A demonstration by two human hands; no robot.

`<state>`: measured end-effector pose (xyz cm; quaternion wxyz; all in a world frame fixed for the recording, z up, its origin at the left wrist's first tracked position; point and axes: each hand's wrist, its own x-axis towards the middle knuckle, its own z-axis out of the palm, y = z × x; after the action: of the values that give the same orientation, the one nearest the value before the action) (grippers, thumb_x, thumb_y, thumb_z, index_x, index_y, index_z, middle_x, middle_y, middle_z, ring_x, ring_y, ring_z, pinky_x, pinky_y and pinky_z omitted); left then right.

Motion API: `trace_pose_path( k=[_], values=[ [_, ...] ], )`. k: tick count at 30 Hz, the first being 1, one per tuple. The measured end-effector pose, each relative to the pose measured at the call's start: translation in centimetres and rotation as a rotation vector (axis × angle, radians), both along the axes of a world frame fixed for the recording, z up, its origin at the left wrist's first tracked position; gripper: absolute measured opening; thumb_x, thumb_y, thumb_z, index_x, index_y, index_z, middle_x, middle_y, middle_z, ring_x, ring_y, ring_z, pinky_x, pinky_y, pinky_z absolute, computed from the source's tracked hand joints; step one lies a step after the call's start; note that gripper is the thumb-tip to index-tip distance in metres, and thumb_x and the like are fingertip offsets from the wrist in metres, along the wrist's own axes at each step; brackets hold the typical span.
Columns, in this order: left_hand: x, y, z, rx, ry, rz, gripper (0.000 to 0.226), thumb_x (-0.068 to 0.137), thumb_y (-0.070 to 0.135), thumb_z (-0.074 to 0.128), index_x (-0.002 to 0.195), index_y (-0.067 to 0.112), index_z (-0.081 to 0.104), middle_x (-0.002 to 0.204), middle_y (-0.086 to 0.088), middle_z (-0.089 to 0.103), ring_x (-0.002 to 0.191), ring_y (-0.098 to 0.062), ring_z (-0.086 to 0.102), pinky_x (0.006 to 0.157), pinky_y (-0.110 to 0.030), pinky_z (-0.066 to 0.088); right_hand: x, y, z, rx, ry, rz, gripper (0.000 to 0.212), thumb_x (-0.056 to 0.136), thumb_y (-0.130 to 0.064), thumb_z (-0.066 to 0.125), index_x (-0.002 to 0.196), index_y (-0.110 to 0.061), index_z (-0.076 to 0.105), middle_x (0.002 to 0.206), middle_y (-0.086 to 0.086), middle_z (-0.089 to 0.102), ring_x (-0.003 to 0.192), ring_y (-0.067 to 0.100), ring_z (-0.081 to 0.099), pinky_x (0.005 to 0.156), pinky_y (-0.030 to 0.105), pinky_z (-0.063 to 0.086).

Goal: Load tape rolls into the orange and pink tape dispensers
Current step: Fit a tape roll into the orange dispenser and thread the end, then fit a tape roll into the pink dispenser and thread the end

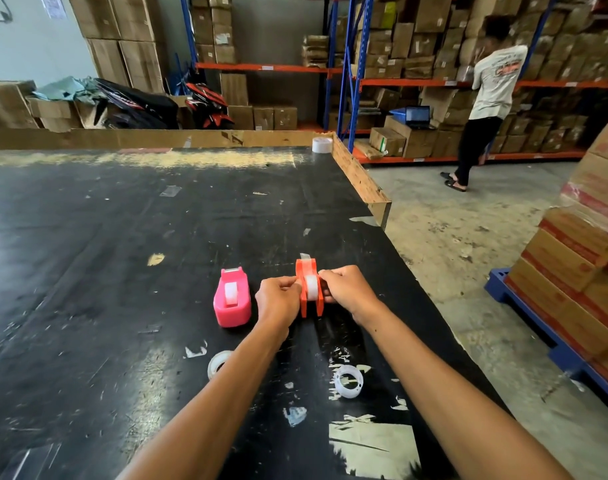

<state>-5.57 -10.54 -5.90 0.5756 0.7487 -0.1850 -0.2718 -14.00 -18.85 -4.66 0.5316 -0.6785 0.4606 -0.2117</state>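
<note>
An orange tape dispenser [304, 268] stands upright on the black table [88, 254] with a white tape roll [311, 287] seated in its slot. My left hand [278, 299] pinches its left side and my right hand [347, 289] pinches its right side at the roll. To the left stands a pink tape dispenser [232, 299] with a white roll [230, 292] in its slot. Nearer to me lie a clear tape roll [216, 363], partly hidden by my left forearm, and an empty white ring [348, 381].
A larger tape roll [322, 144] sits at the table's far right corner. The table's right edge [361, 178] drops to a concrete floor. Stacked cartons on a blue pallet [555, 344] stand at right. A person [486, 98] stands by the far shelving.
</note>
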Motion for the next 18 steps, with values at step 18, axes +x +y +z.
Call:
trace_pose_path(
  k=[18],
  values=[
    [1.7, 3.2, 1.4, -0.089, -0.082, -0.1, 0.013, 0.093, 0.006, 0.058, 0.09, 0.013, 0.069, 0.08, -0.002, 0.07, 0.079, -0.018, 0.067, 0.083, -0.033, 0.059, -0.3, 1.2, 1.9, -0.313, -0.05, -0.074, 0.024, 0.091, -0.013, 0.053, 0.096, 0.001, 0.072, 0.087, 0.004, 0.068, 0.085, 0.017, 0.062, 0.08, 0.031, 0.047]
  ],
)
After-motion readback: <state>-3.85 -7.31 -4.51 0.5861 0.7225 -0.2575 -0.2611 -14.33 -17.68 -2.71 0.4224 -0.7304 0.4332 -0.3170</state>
